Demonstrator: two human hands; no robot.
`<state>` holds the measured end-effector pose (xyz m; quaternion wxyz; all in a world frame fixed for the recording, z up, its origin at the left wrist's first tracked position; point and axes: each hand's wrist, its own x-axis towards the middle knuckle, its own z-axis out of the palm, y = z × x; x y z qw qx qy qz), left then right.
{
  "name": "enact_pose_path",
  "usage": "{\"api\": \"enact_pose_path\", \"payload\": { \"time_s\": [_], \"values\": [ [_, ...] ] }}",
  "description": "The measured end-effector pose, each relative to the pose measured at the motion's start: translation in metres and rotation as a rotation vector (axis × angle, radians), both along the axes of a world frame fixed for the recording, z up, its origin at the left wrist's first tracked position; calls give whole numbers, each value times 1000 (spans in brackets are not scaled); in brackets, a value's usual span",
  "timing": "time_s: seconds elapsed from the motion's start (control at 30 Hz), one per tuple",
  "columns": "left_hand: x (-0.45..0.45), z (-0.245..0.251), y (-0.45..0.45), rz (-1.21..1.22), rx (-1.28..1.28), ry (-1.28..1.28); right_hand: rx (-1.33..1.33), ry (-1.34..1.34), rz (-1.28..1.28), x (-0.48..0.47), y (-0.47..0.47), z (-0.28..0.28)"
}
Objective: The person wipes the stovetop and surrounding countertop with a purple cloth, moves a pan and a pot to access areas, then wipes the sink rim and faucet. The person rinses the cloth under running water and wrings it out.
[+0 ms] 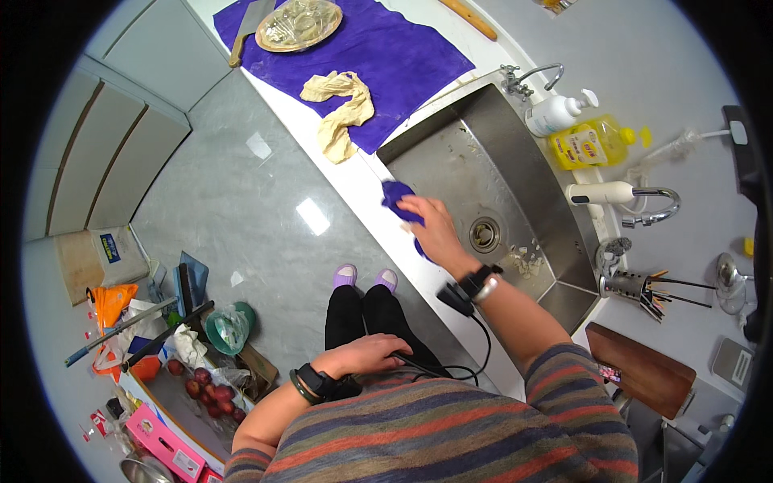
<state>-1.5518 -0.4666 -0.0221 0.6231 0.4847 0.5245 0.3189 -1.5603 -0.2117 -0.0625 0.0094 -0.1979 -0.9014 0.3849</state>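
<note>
My right hand (438, 235) presses a bunched purple cloth (395, 198) onto the white counter strip (362, 181) in front of the sink. Part of the cloth shows below the palm too. Against my waist rests my left hand (371, 353), its fingertips at a black cable (416, 365); whether it grips the cable is unclear. Beyond the right hand, a crumpled cream-coloured cloth (356, 105) lies partly on a large purple cloth (410, 57) and partly over the counter edge. The steel sink (513, 163) has scraps around its drain (485, 234).
A cleaver (246, 33) and a plastic-wrapped dish (299, 25) lie on the large cloth. Taps (601, 193), a yellow soap bottle (589, 143) and a white pump bottle (552, 115) line the sink's back. Right of it stands a wooden board (640, 368). Bags and plums (208, 392) crowd the floor at left.
</note>
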Motion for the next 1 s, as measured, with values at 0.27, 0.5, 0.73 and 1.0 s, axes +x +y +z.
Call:
{"api": "enact_pose_path", "payload": {
  "time_s": [0.27,0.5,0.73,1.0],
  "values": [
    [0,2,-2,-30,-5,37,-222,187,-1,-42,22,11],
    [-1,6,-7,-19,-41,66,-1332,97,-138,9,57,49],
    [-4,-7,-12,39,-24,-3,-93,72,39,77,16,19],
    [-7,-8,-10,39,-78,21,-67,298,-41,-45,12,-30]
  ]
}}
